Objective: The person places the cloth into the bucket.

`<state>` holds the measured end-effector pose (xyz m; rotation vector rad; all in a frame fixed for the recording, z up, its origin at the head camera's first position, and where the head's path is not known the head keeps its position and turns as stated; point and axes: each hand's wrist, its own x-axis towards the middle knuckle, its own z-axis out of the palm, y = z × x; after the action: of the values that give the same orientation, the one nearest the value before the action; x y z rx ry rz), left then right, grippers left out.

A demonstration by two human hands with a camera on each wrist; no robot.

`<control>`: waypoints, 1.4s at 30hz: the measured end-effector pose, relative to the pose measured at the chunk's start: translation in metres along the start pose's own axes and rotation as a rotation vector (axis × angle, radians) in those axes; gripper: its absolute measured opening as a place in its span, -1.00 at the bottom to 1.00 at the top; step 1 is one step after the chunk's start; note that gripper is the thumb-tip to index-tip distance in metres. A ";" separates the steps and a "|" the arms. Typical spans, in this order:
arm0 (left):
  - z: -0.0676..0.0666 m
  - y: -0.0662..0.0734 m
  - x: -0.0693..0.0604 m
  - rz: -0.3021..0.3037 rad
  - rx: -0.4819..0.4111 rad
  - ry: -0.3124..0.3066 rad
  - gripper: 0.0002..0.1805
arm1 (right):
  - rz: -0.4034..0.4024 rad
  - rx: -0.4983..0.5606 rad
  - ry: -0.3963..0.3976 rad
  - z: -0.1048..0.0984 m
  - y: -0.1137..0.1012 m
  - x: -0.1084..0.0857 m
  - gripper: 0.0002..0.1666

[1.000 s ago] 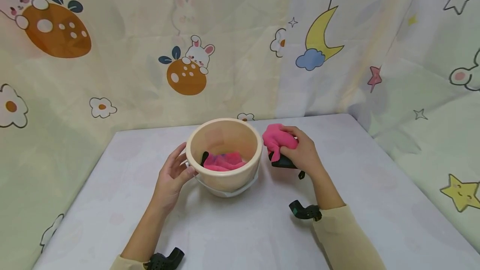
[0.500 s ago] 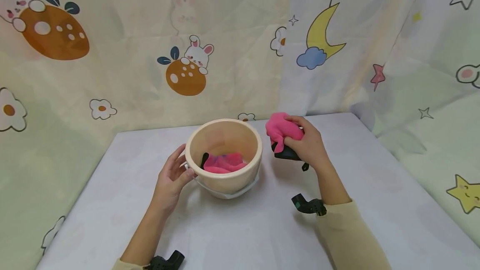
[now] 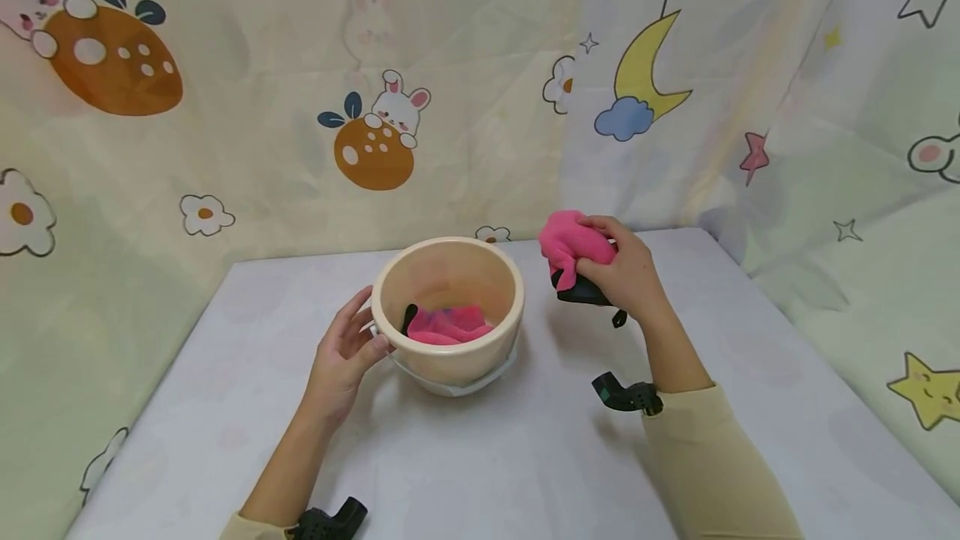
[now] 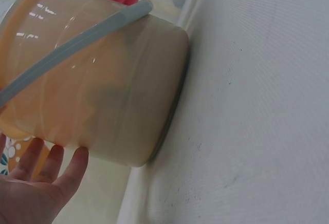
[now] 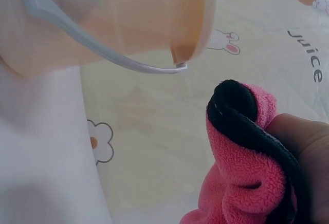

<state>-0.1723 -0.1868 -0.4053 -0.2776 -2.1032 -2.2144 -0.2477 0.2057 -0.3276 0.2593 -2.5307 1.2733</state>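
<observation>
A cream bucket [image 3: 447, 369] with a pale grey handle [image 4: 77, 47] stands upright on the table. Inside it lies a crumpled pink cloth [image 3: 448, 325] with a dark edge. My left hand [image 3: 347, 361] rests against the bucket's left side, its thumb near the rim; in the left wrist view the fingertips [image 4: 77, 157] touch the outer wall. To the right of the bucket, above the table, my right hand [image 3: 626, 265] grips a bunched pink towel [image 3: 566, 244] with black trim [image 5: 239, 124] and a small black hanging loop [image 3: 619, 319]. Its fingers are partly hidden by the towel.
A white cloth covers the table [image 3: 480, 473]. Behind and beside it hangs a printed curtain [image 3: 480, 132] with rabbits, flowers and a moon. Each forearm wears a black wrist camera, the right one [image 3: 626, 395] over a beige sleeve [image 3: 712, 465].
The right hand has risen and moved slightly right and away with the pink towel, farther from the bucket. My left hand and the bucket look unmoved.
</observation>
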 end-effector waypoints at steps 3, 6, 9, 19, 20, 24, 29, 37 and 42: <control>0.000 0.000 0.000 -0.002 0.002 0.000 -0.21 | 0.002 0.012 0.018 -0.002 -0.001 0.002 -0.30; 0.001 0.000 0.000 0.004 -0.005 -0.006 -0.20 | -0.011 0.019 0.038 -0.005 -0.003 0.005 -0.31; 0.001 0.000 0.001 0.010 -0.011 -0.013 -0.20 | -0.035 -0.002 0.042 -0.007 -0.008 0.009 -0.32; -0.001 -0.001 0.000 0.011 -0.007 -0.004 -0.20 | -0.114 -0.084 0.007 -0.015 -0.030 0.022 -0.29; -0.001 -0.001 0.000 0.010 -0.007 -0.006 -0.20 | -0.120 -0.090 0.002 -0.015 -0.032 0.022 -0.29; 0.000 -0.001 0.000 0.020 -0.012 -0.012 -0.20 | -0.159 -0.132 -0.020 -0.016 -0.042 0.024 -0.28; 0.000 0.001 0.001 0.054 -0.018 -0.014 -0.20 | -0.203 -0.163 -0.040 -0.020 -0.054 0.025 -0.32; -0.002 0.002 0.001 0.058 -0.018 -0.017 -0.20 | -0.237 -0.210 -0.112 -0.024 -0.074 0.025 -0.30; -0.001 0.002 -0.001 0.045 -0.011 -0.030 -0.19 | -0.272 -0.221 -0.157 -0.025 -0.089 0.026 -0.29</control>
<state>-0.1708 -0.1879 -0.4040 -0.3572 -2.0792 -2.2107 -0.2421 0.1724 -0.2381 0.6498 -2.6245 0.8951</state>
